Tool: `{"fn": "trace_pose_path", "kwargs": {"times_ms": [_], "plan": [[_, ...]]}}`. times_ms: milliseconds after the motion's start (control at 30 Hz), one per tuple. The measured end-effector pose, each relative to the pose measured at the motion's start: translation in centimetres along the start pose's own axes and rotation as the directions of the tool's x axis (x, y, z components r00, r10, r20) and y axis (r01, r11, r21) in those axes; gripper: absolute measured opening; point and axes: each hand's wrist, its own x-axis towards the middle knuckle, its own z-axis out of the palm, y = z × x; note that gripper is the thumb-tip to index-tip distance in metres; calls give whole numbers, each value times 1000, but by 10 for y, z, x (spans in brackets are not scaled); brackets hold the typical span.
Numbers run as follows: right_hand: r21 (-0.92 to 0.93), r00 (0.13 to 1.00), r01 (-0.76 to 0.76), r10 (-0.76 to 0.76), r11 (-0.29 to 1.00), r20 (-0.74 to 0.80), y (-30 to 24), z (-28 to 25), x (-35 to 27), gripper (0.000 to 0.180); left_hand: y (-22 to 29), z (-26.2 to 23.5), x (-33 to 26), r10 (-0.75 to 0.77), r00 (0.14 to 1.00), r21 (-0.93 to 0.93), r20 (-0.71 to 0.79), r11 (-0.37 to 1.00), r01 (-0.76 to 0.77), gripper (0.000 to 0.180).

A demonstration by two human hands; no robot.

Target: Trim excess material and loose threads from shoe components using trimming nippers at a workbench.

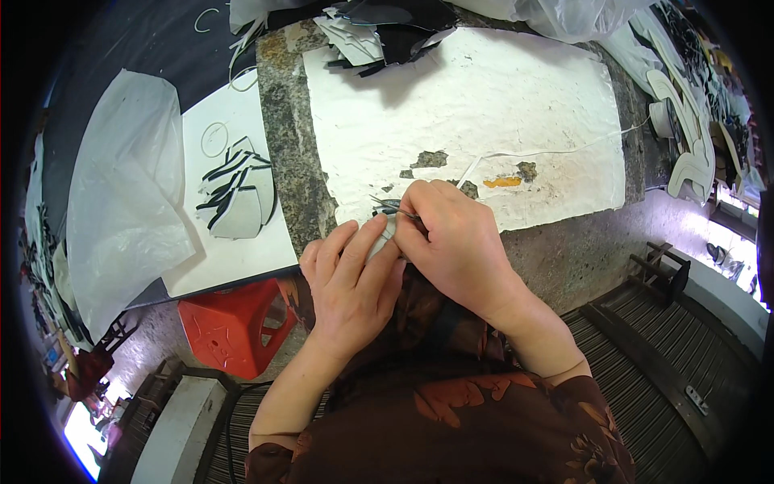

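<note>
My left hand is closed on a small light-grey piece with a dark edge, near the front edge of the work surface. Close beside it, my right hand pinches a slim pointed metal tool, whose tips lie over the piece's far edge. The fingers hide most of the piece and the tool's rear part, so its exact kind does not show. A narrow white tape runs from a roll at the right to just beyond my right hand.
White paper, torn in places, covers the stone tabletop. Dark-edged grey pieces lie on a white board at the left, beside a plastic bag. More cut pieces are piled at the far edge. A red stool stands below left.
</note>
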Motion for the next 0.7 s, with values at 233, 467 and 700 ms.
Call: {"fn": "trace_pose_path", "kwargs": {"times_ms": [233,467,700], "plan": [[49,998,-61,59,997,32,0,-11,-1,9,4,4,-1,-28,1000,26,5,999,28,34],[78,993,-114,112,990,30,5,-22,-1,9,7,0,2,-49,998,19,30,999,48,34],[74,994,-103,101,992,29,7,-20,-2,9,8,2,3,-83,996,4,18,997,83,41]]}}
